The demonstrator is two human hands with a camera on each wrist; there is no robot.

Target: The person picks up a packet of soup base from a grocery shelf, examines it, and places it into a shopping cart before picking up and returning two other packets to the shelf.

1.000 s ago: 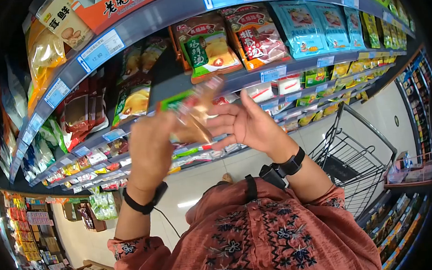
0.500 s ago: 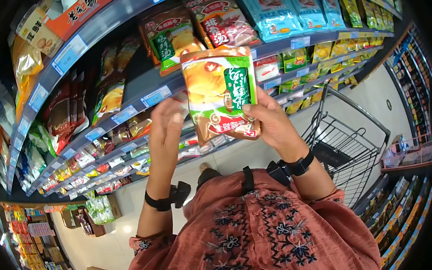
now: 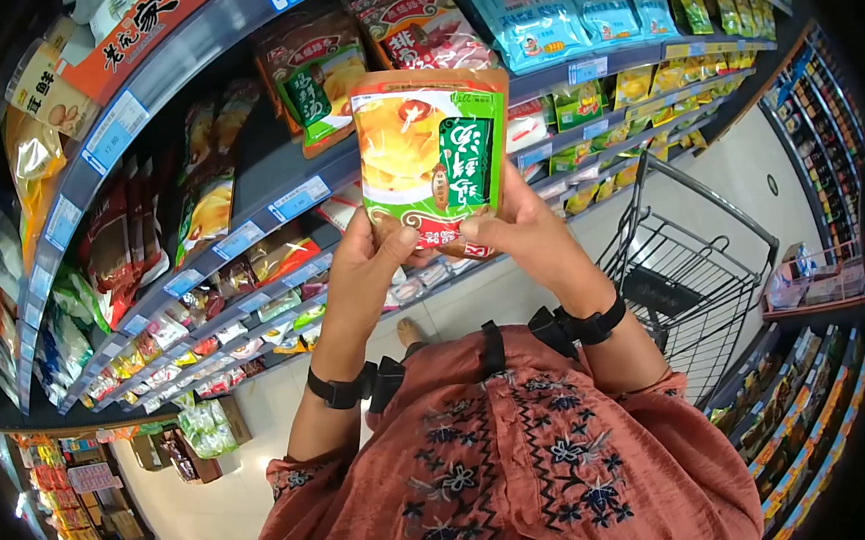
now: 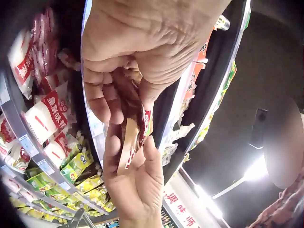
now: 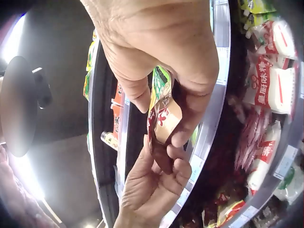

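And your left hand and right hand both grip the soup packet, fingers closed on its near edge, before the shelf. You seem to be checking its printed front; turning it over would call for freeing one hand.

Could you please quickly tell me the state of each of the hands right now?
Left hand: closed, gripping the packet near its lower left corner.
Right hand: closed, gripping the same packet near its lower right corner.
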